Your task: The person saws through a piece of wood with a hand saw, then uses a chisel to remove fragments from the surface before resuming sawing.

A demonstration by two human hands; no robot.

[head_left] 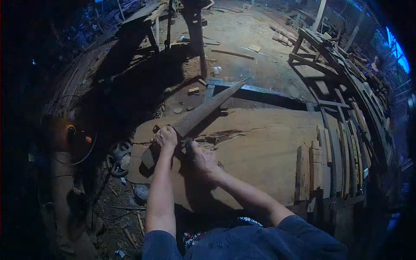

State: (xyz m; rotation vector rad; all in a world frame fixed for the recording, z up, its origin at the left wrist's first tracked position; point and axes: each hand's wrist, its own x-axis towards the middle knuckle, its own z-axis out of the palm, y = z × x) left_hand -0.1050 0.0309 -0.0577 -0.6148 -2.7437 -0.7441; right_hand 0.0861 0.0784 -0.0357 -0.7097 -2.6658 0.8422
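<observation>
A long tapering piece, dark and grey-brown (208, 108), points up and to the right from between my two hands; it looks like a saw blade or a wooden wedge. At its near wide end, my left hand (165, 138) is closed on it. My right hand (203, 158) is closed just to the right and lower, around something dark at the same end that I cannot make out. Beneath both hands lies a broad wooden slab (260, 151) with a jagged crack (223, 135) running right from near my right hand.
Narrow wooden strips (342, 156) are stacked at the slab's right end. A long beam (268, 90) crosses behind it. Dark stones and debris (141, 191) lie at the lower left. A wooden bench (318, 41) stands at the upper right, and a person's leg (195, 39) shows at the top.
</observation>
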